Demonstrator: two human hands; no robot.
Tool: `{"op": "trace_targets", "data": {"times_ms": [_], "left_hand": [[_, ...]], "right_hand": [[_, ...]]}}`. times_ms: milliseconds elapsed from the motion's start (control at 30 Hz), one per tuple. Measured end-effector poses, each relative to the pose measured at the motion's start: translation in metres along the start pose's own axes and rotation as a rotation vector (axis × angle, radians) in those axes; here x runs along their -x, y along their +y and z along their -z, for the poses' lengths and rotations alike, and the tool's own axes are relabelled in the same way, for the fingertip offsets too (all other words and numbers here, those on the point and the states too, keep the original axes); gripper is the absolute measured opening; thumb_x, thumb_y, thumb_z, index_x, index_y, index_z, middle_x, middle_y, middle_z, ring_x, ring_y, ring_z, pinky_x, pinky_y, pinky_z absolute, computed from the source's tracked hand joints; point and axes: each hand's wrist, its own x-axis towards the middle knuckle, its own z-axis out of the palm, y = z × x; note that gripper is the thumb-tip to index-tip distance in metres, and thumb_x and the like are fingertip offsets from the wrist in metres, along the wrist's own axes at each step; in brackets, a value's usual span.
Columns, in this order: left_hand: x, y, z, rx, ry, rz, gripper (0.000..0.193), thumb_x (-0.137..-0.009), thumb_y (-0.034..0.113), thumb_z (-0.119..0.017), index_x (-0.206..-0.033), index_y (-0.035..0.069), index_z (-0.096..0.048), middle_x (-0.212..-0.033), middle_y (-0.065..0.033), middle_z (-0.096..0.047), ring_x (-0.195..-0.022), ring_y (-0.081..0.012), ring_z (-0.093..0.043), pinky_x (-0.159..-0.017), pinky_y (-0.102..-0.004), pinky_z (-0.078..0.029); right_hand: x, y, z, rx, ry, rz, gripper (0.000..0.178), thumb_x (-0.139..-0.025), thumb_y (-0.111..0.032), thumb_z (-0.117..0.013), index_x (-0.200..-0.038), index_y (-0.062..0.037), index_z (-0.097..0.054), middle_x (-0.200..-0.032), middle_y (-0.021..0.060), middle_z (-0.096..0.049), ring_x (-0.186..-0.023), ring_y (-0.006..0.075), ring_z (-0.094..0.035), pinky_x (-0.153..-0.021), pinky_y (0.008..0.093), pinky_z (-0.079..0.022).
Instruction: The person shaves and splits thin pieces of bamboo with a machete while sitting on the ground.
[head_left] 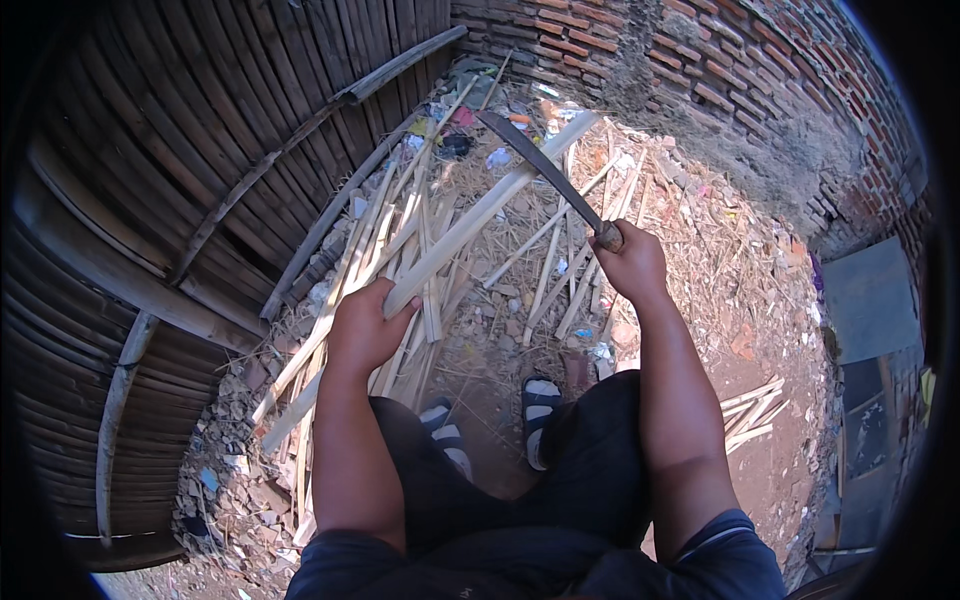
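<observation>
long dark matt metal blade [552,173], smooth pale wooden strip [460,234], rough red brick wall [738,68], dull brown wooden slat wall [180,110]

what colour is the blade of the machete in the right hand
Dark grey: the blade shows best in the head view.

Dark wooden slat wall [220,115] left, rough red-brick wall [720,80] upper right, flat grey rectangular panel [868,300] below it.
</observation>
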Motion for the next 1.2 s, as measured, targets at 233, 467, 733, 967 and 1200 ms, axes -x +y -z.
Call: {"op": "trace_targets", "data": {"times_ms": [233, 467, 733, 967, 1200], "left_hand": [[0.000, 0.000, -0.003, -0.058, 0.026, -0.057, 0.041, -0.093, 0.034, -0.083, -0.114, 0.000, -0.075, -0.094, -0.0236, -0.076, -0.087, -0.0393, -0.076, -0.080, -0.0447, -0.058], [0.000, -0.001, 0.003, 0.048, -0.020, 0.013, 0.041, -0.094, 0.035, -0.083, -0.113, -0.001, -0.075, -0.095, -0.0254, -0.076, -0.089, -0.0407, -0.076, -0.080, -0.0460, -0.057], [-0.001, -0.001, 0.001, -0.031, -0.024, -0.004, 0.039, -0.094, 0.034, -0.082, -0.111, 0.000, -0.075, -0.090, -0.0239, -0.075, -0.084, -0.0400, -0.075, -0.078, -0.0452, -0.057], [0.000, -0.005, -0.004, -0.010, 0.001, -0.031, 0.038, -0.094, 0.036, -0.082, -0.108, 0.002, -0.076, -0.091, -0.0233, -0.076, -0.086, -0.0427, -0.075, -0.077, -0.0483, -0.058], [0.000, -0.006, 0.000, 0.017, -0.006, -0.023, 0.037, -0.093, 0.034, -0.082, -0.110, 0.002, -0.076, -0.091, -0.0229, -0.076, -0.087, -0.0407, -0.076, -0.078, -0.0470, -0.057]], "right_hand": [[0.019, -0.040, -0.025, 0.134, -0.112, 0.515, 0.024, -0.080, -0.025, -0.080, -0.098, -0.0113, -0.073, -0.086, 0.0132, -0.075, -0.086, 0.0385, -0.074, -0.078, 0.0533, -0.058], [0.007, -0.027, -0.016, 0.079, -0.106, 0.326, 0.027, -0.083, -0.027, -0.078, -0.105, -0.0104, -0.075, -0.090, 0.0173, -0.076, -0.088, 0.0403, -0.074, -0.079, 0.0523, -0.058], [0.001, -0.004, -0.005, 0.009, -0.046, 0.048, 0.030, -0.088, -0.032, -0.078, -0.109, -0.0104, -0.076, -0.096, 0.0202, -0.077, -0.091, 0.0425, -0.074, -0.083, 0.0524, -0.058], [0.024, -0.053, -0.027, 0.153, -0.157, 0.563, 0.023, -0.078, -0.023, -0.080, -0.095, -0.0092, -0.071, -0.083, 0.0143, -0.073, -0.086, 0.0390, -0.074, -0.080, 0.0528, -0.058], [0.008, -0.028, -0.010, 0.104, -0.099, 0.221, 0.026, -0.083, -0.026, -0.079, -0.104, -0.0100, -0.075, -0.089, 0.0180, -0.076, -0.089, 0.0402, -0.075, -0.080, 0.0515, -0.059]]}}
